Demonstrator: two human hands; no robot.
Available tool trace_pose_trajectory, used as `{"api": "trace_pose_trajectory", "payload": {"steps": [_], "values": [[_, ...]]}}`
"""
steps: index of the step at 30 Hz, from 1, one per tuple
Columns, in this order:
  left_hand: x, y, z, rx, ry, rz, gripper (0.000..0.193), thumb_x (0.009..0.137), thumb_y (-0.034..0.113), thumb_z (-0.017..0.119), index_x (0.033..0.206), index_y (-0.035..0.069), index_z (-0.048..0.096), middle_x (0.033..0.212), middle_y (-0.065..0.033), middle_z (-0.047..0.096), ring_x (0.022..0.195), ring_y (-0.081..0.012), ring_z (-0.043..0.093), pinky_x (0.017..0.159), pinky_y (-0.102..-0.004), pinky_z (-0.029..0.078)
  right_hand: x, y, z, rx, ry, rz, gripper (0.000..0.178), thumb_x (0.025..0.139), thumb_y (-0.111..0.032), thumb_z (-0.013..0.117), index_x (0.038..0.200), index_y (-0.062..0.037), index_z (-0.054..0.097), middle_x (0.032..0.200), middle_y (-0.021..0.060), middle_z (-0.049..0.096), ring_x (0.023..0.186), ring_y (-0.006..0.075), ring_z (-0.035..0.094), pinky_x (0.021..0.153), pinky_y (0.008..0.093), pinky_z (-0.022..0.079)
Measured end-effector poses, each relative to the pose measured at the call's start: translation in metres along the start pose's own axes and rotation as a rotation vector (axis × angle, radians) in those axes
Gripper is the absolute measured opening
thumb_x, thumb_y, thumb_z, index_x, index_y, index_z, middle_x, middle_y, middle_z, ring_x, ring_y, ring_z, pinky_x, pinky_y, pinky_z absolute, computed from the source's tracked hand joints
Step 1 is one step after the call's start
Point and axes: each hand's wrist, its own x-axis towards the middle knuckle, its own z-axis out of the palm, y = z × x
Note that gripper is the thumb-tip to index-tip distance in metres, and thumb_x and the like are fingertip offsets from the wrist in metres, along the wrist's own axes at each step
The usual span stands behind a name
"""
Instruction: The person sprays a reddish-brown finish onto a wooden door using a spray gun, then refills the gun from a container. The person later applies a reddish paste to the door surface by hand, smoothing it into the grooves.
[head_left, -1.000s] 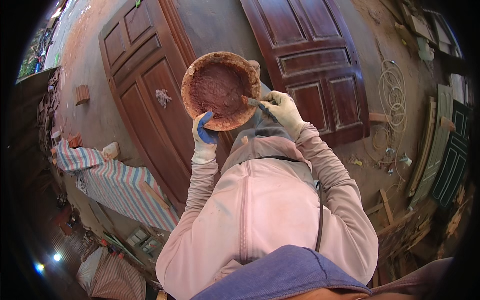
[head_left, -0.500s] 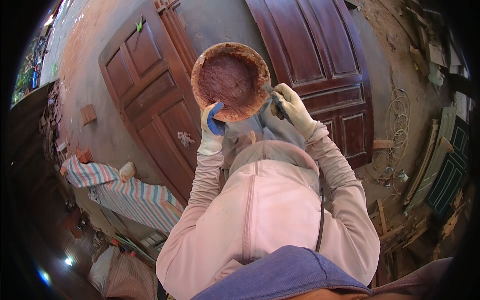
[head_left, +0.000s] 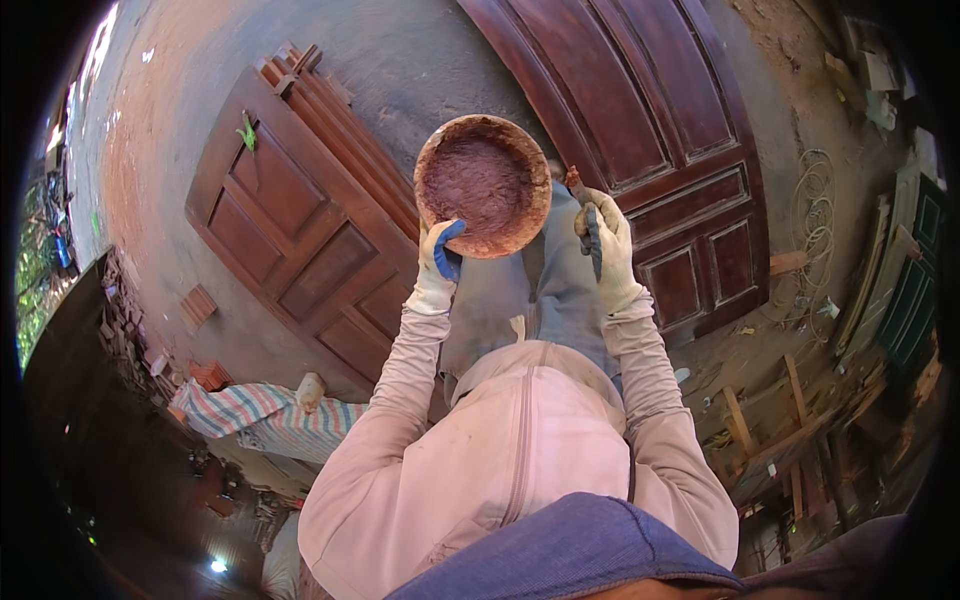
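Note:
My left hand (head_left: 436, 268), in a white glove with blue finger coating, grips the near left rim of a round bowl (head_left: 540, 208), its thumb over the edge. Thick reddish-brown paste (head_left: 478, 185) coats the inside of the bowl. In my right hand (head_left: 614, 252), also gloved and with dark-coated fingers, is a small putty knife (head_left: 575, 184), held closed and upright just right of the bowl. A dab of reddish paste sits on its tip; my fingers hide most of its handle. The knife and the bowl are apart.
A brown panelled door (head_left: 290, 225) lies to the left, with long wood strips (head_left: 352, 150) beside it. A larger dark-red panelled door (head_left: 640, 120) lies to the right. Farther out are a striped sheet (head_left: 245, 408), a coiled hose (head_left: 815, 225), a green panelled door (head_left: 908, 312) and scrap wood (head_left: 740, 425).
The putty knife has left the bowl's right rim and turned upright, paste now showing on its tip. The bowl sits slightly lower and farther right in view, and the whole view has shifted.

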Motion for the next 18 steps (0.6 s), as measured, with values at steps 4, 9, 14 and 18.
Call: {"api": "trace_pose_trajectory", "payload": {"steps": [4, 9, 14, 18], "values": [[0.027, -0.024, -0.030, 0.415, -0.023, 0.207, 0.023, 0.098, 0.011, 0.050, 0.106, -0.001, 0.067, 0.111, -0.0091, 0.068, 0.108, -0.0195, 0.063, 0.103, -0.0355, 0.046, 0.035, 0.008, -0.006, 0.013, 0.063, 0.018, 0.039, 0.104, -0.023, 0.055, 0.132, 0.0036, 0.056, 0.079, -0.0049, 0.051, 0.066, 0.0011, 0.042, 0.057, 0.0166, 0.034], [0.099, -0.087, -0.043, -0.309, 0.270, -0.295, 0.029, 0.083, 0.012, 0.063, 0.111, 0.007, 0.066, 0.114, -0.0073, 0.068, 0.109, -0.0266, 0.064, 0.101, -0.0434, 0.049, 0.141, 0.071, -0.052, -0.050, 0.154, -0.047, 0.037, 0.104, -0.022, 0.056, 0.131, 0.0029, 0.060, 0.082, -0.0064, 0.053, 0.067, 0.0001, 0.041, 0.058, 0.0164, 0.033], [0.172, -0.121, 0.009, -0.422, 0.378, -0.218, 0.038, 0.082, 0.010, 0.061, 0.120, 0.007, 0.059, 0.122, -0.0085, 0.063, 0.116, -0.0279, 0.060, 0.103, -0.0455, 0.047, 0.249, 0.141, -0.122, -0.085, 0.194, -0.036, 0.031, 0.103, -0.019, 0.058, 0.128, -0.0026, 0.064, 0.082, -0.0068, 0.055, 0.065, -0.0021, 0.039, 0.055, 0.0159, 0.031], [0.235, -0.147, 0.020, -0.423, 0.405, -0.194, 0.055, 0.079, 0.010, 0.061, 0.134, 0.007, 0.053, 0.129, -0.0104, 0.060, 0.120, -0.0309, 0.058, 0.105, -0.0499, 0.046, 0.280, 0.186, -0.178, -0.096, 0.303, -0.069, 0.032, 0.103, -0.019, 0.057, 0.128, -0.0002, 0.062, 0.081, -0.0053, 0.054, 0.067, 0.0005, 0.041, 0.057, 0.0174, 0.032]]}}
